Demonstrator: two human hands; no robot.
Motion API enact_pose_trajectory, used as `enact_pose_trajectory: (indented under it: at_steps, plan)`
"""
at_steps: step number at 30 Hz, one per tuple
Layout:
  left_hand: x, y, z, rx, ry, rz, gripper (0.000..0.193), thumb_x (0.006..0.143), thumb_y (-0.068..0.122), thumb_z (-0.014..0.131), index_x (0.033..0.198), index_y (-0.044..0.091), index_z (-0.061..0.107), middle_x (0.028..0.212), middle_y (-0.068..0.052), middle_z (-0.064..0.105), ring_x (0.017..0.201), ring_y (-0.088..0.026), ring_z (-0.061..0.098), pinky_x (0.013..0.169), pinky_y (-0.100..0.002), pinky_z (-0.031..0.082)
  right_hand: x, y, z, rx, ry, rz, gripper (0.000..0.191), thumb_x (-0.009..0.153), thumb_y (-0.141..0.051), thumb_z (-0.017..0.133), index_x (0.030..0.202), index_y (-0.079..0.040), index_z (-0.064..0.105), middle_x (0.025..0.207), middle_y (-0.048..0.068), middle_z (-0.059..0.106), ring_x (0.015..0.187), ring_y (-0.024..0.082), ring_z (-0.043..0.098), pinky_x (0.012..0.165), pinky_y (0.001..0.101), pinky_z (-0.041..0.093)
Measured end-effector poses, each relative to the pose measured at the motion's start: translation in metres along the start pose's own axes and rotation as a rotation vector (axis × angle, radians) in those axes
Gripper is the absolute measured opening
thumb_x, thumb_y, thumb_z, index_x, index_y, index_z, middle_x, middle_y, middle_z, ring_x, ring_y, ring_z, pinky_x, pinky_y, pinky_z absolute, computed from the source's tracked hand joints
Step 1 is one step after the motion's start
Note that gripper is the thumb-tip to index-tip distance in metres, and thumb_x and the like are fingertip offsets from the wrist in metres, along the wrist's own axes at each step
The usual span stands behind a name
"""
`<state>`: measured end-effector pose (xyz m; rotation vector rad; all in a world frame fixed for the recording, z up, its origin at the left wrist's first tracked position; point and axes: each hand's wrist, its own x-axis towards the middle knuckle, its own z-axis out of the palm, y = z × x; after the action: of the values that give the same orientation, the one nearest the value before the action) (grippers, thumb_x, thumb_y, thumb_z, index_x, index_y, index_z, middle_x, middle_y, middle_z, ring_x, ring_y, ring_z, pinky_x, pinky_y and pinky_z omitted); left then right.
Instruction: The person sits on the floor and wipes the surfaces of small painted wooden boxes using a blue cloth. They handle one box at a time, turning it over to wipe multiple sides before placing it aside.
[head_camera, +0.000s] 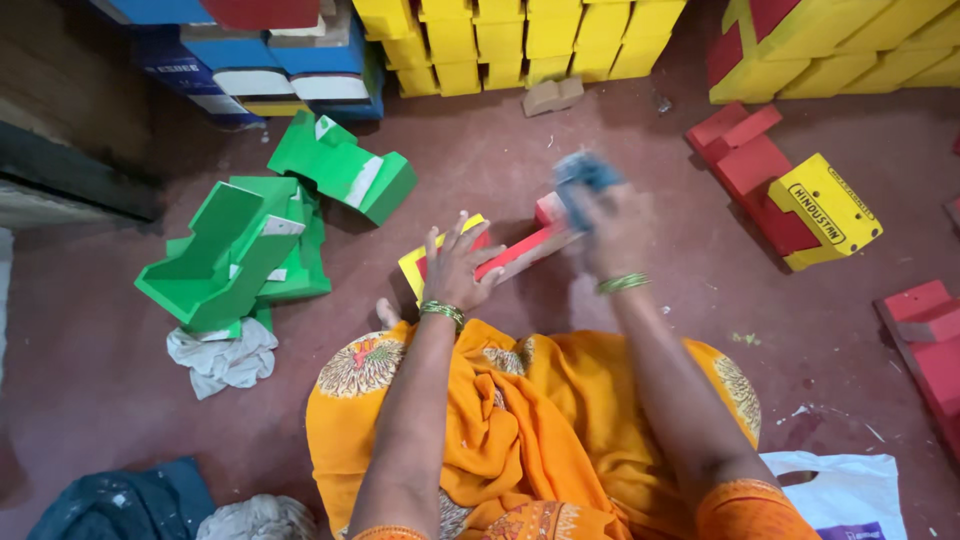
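A red and yellow wooden toy piece (512, 250) lies on the dark red floor in front of my knees. My left hand (458, 266) rests flat on its yellow end, fingers spread, steadying it. My right hand (612, 228) is blurred with motion and is closed around a blue cloth (585, 172), pressed against the far end of the toy piece. Green bangles are on both wrists. An orange garment covers my lap.
Several green wooden toy pieces (262, 232) lie at the left beside a white rag (222, 358). A red and yellow toy piece (790, 196) sits at the right. Yellow blocks (520, 38) are stacked at the back. A white plastic bag (842, 492) lies near my right knee.
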<state>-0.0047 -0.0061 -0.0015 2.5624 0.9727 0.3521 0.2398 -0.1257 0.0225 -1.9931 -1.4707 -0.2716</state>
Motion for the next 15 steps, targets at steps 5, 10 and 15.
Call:
enact_pose_trajectory:
  at_steps: [5, 10, 15]
  plan:
    - [-0.003, -0.003, 0.006, 0.046, -0.003, -0.011, 0.039, 0.075, 0.041, 0.080, 0.110, 0.023, 0.078, 0.151, -0.004, 0.051, 0.151, -0.024, 0.029, 0.121, -0.060, 0.012, -0.031, -0.071, 0.018, -0.095, -0.231, -0.407, 0.056, 0.086, -0.015, 0.057, 0.141, -0.027, 0.062, 0.122, 0.006, 0.058, 0.114, 0.034, 0.057, 0.091, 0.0515, 0.047]
    - [-0.009, -0.006, 0.012, -0.017, 0.008, -0.014, 0.027, 0.079, 0.041, 0.079, 0.102, 0.026, 0.080, 0.148, -0.001, 0.056, 0.151, -0.024, 0.031, 0.123, -0.059, 0.012, -0.019, -0.009, 0.015, -0.428, -0.277, -0.061, 0.054, 0.088, -0.016, 0.063, 0.136, -0.040, 0.065, 0.120, 0.007, 0.058, 0.113, 0.037, 0.055, 0.090, 0.0511, 0.047]
    - [-0.010, -0.005, 0.014, -0.014, -0.011, -0.052, 0.027, 0.079, 0.042, 0.078, 0.102, 0.028, 0.080, 0.149, 0.001, 0.055, 0.150, -0.023, 0.030, 0.122, -0.059, 0.010, -0.004, 0.059, -0.002, 0.007, -0.154, 0.760, 0.047, 0.086, -0.003, 0.059, 0.129, -0.020, 0.071, 0.122, 0.018, 0.058, 0.116, 0.039, 0.058, 0.102, 0.0480, 0.048]
